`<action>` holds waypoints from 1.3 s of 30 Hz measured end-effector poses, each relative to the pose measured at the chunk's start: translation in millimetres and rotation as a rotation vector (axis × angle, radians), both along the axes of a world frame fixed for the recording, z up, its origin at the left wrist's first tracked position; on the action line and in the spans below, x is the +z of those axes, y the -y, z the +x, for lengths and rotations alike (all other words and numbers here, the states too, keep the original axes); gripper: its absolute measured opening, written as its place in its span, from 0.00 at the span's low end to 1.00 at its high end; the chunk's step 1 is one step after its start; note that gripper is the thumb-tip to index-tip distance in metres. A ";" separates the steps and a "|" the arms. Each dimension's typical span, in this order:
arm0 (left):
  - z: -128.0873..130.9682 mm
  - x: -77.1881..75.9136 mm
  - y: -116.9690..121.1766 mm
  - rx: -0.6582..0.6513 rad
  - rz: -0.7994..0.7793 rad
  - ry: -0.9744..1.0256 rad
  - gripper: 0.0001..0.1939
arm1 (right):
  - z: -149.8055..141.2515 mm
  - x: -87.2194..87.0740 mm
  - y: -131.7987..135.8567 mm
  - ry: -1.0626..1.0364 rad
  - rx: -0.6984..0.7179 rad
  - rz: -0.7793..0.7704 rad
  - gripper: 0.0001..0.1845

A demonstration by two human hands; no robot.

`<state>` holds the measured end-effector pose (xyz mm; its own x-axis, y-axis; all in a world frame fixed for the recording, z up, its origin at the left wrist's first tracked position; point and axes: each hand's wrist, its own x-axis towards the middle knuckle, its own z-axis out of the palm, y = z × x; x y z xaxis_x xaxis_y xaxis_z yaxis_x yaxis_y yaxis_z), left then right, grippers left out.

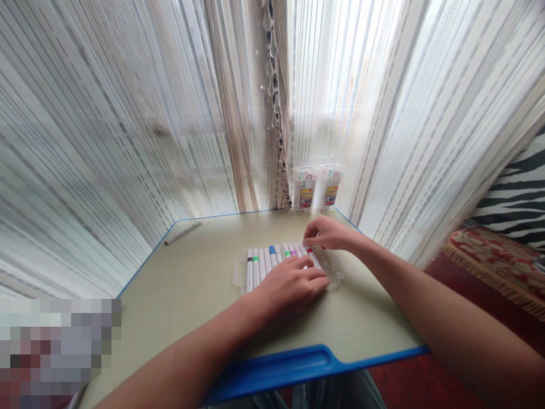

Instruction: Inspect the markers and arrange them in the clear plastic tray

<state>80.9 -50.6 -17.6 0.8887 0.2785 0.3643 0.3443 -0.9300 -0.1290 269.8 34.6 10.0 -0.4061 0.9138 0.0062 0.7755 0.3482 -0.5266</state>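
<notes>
A row of white markers (261,264) with coloured bands lies side by side in a clear plastic case (238,275) on the table. Black, green, blue, purple and red bands show. My left hand (289,281) rests palm down across the lower part of the row, fingers stretched out toward the right end. At the far right end of the row, my right hand (326,233) is closed, thumb and fingers pinched at the top of a white marker (301,248). Its fingertips are partly hidden. The left hand covers the lower ends of several markers.
One loose marker (183,233) lies at the table's far left. Two clear plastic boxes (305,190) with labels stand at the back edge by the string curtain (191,113). The pale table (170,295) has a blue rim with a front groove (276,366).
</notes>
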 end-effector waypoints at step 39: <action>0.1 -1.7 0.6 0.021 -0.023 -0.010 0.14 | 2.0 -1.5 -2.6 0.043 0.020 0.020 0.10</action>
<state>81.0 -51.2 -19.3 0.8861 0.3049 0.3491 0.3623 -0.9254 -0.1113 271.8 37.2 8.5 -0.4243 0.9055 0.0063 0.7900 0.3736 -0.4861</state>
